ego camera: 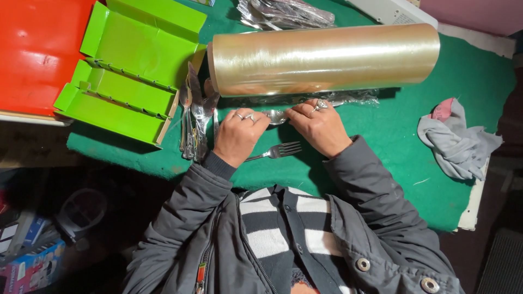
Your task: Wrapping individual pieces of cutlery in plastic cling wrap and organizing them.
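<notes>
- Together, my left hand [238,136] and right hand [320,126] pinched a spoon [277,116] in clear film with pressed fingers, just below the film roll [324,58].
- Beside them, a fork [275,151] lay on the green worktop [408,141].

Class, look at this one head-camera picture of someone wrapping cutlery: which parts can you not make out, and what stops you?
- Utensil under the film: only its bowl shows; both hands cover the rest.
- Left hand and right hand: fingertips curl under, so the grip is unclear.
- Fork: handle hidden by the left wrist.
- Cutlery pile: pieces overlap, uncountable.
- Red box: cut off by the frame edge.
</notes>
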